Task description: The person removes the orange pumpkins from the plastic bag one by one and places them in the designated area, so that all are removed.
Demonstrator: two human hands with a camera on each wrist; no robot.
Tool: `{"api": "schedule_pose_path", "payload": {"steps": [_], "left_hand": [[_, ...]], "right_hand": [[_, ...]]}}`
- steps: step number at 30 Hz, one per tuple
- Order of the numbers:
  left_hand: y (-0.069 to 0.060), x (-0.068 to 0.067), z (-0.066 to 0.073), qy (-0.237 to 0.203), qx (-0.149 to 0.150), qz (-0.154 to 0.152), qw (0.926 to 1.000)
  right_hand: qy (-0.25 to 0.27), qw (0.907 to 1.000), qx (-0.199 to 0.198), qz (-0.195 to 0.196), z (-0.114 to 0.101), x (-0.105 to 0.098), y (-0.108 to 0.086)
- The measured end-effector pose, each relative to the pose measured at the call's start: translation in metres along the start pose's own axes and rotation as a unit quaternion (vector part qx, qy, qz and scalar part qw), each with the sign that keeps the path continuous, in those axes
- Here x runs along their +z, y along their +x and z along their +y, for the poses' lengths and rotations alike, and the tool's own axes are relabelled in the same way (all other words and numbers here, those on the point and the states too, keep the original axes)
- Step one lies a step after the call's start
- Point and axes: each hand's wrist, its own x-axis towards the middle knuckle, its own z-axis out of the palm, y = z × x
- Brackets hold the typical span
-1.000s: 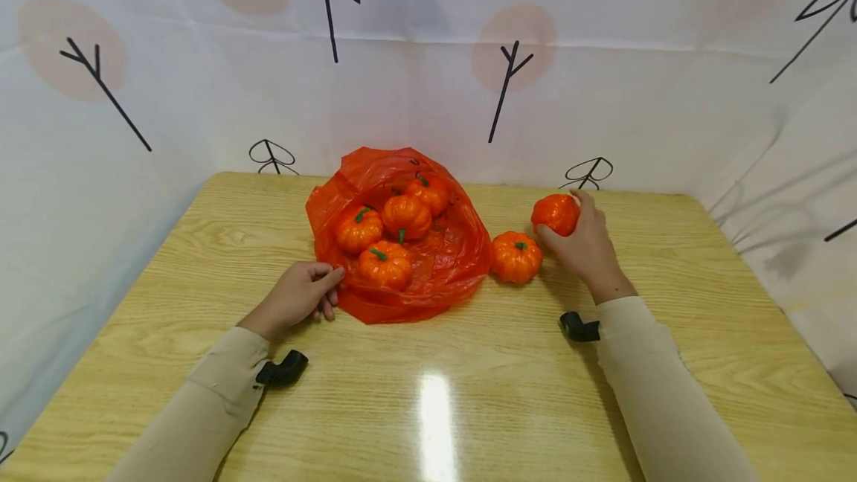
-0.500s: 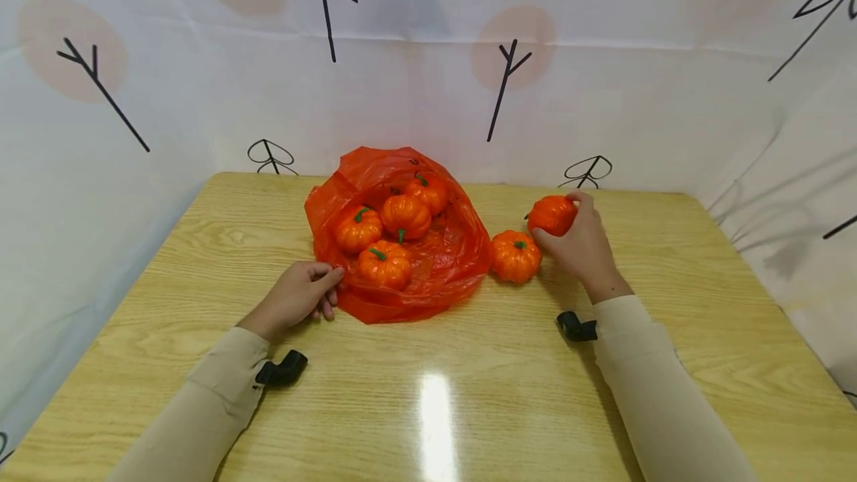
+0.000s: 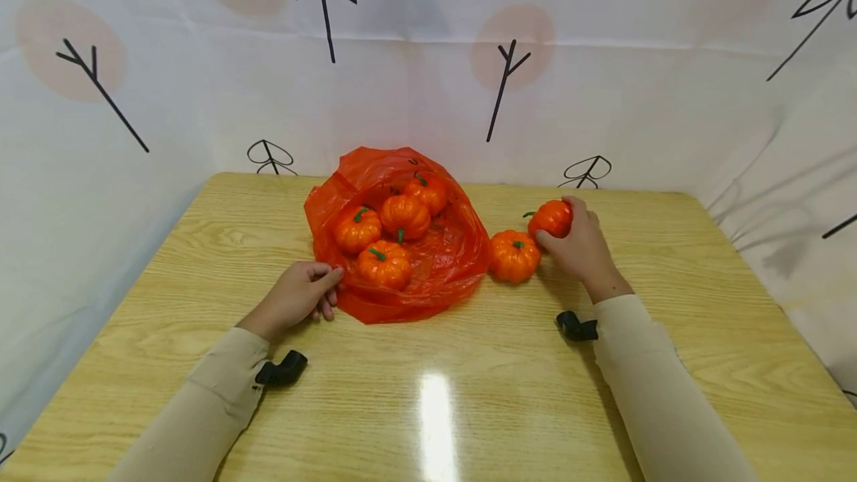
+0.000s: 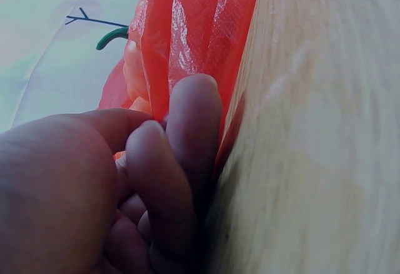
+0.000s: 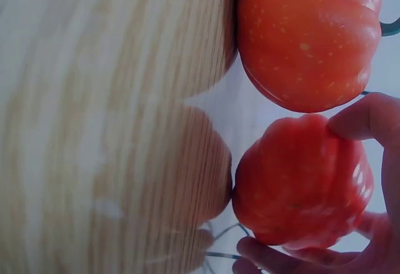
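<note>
My left hand [image 3: 299, 296] pinches the near left edge of a red plastic bag [image 3: 445, 262] between thumb and finger; the left wrist view shows the thin film [image 4: 206, 30] caught there. Several small orange pumpkins [image 3: 385, 265] with green stems lie inside the wide-mouthed bag. Just outside its right side sits another pumpkin [image 3: 514, 256], upright with its stem on top. Behind and to the right of that one, my right hand [image 3: 581, 244] grips a redder pumpkin [image 3: 550, 219], tilted so its stem points left. In the right wrist view this pumpkin [image 5: 300, 183] touches or nearly touches the table.
All of it rests on a light wooden table [image 3: 348, 400] with a bright reflection near the front. A white patterned cloth [image 3: 415, 95] hangs behind the table's back edge. Black wrist mounts [image 3: 283, 369] stick out from both sleeves.
The pumpkin in my right hand has turned, so its green stem now shows at the left, and it has shifted slightly left. My left hand and the bag stay in place.
</note>
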Motion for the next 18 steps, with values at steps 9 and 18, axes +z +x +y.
{"api": "schedule_pose_path", "payload": {"steps": [9,18], "left_hand": [[0.0004,0.0001,-0.0003,0.002,0.000,0.000,1.0000],[0.0010,-0.0002,-0.0017,0.006,0.004,0.002,1.0000]], "right_hand": [[0.018,0.9997,0.019,-0.004,0.0010,-0.0009,0.0009],[0.002,0.9995,0.020,-0.024,0.0062,-0.0020,0.0011]]}}
